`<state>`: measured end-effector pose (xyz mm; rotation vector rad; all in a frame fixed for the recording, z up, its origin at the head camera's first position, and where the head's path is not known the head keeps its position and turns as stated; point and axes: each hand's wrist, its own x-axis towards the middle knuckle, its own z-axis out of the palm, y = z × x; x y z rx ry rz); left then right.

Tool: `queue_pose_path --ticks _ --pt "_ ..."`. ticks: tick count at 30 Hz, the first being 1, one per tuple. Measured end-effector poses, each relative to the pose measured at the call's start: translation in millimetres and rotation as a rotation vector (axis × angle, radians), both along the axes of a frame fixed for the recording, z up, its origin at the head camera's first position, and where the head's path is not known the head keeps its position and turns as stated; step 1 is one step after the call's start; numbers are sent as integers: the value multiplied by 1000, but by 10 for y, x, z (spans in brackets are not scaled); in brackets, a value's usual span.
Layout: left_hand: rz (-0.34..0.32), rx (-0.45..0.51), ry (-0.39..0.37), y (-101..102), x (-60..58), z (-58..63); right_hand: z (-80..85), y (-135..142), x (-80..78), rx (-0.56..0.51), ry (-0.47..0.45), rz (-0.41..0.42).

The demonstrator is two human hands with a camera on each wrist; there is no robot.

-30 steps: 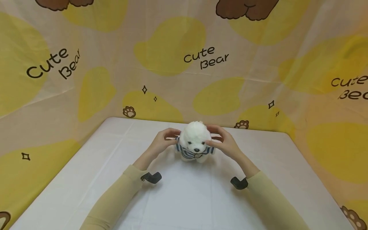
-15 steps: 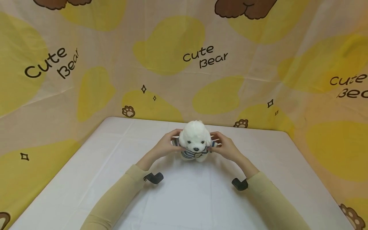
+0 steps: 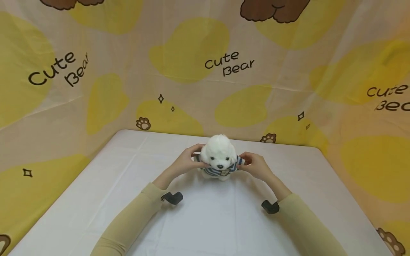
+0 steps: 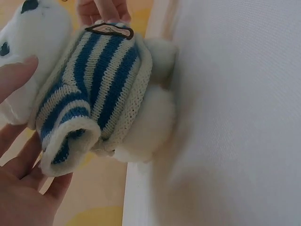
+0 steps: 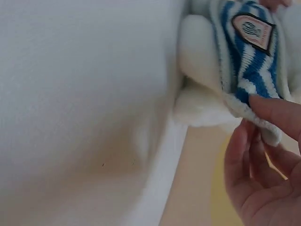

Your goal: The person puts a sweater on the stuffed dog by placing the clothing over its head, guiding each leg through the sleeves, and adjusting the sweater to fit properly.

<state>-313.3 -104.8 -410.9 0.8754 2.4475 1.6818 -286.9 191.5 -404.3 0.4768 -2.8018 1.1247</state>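
A white plush dog [image 3: 219,149] in a blue-and-white striped knit sweater [image 4: 101,75] sits on the table, facing the camera. My left hand [image 3: 189,159] grips its side, thumb on the cheek and fingers behind the head and sleeve. In the left wrist view the near sleeve [image 4: 70,141] hangs with a hollow cuff, no paw showing in it. My right hand [image 3: 255,165] pinches the other sleeve edge between thumb and fingertips. A small badge [image 5: 254,32] is on the sweater's chest. The white legs [image 5: 200,52] rest at the tabletop. The dog's back is hidden.
The white table [image 3: 205,220] has rounded far corners. Behind it and along both sides hangs a yellow-and-cream cloth [image 3: 185,49] printed with "Cute Bear". A black strap piece [image 3: 173,198] sticks out at each cuff.
My right hand has dropped from beside the dog's head to the sleeve and now pinches it. My left thumb has moved inward onto the cheek. The sweater front is pulled slightly toward the right.
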Motion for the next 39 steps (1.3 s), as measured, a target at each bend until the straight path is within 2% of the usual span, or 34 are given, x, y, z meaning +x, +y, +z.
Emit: queue_pose_path --ticks 3,10,21,30,34,39 --pt "5 3 -14 -7 2 -14 3 -26 -1 -26 32 38" --pt "33 26 -13 13 14 -49 144 -188 3 -157 141 182" --pt "58 85 -79 134 88 -24 44 -207 5 -267 184 160" --pt "60 179 -170 216 160 41 153 -140 43 -322 43 129" --pt "116 175 -211 263 175 92 229 -138 56 -333 -48 99" --pt "151 191 -325 337 175 137 286 -138 42 -319 -153 11"
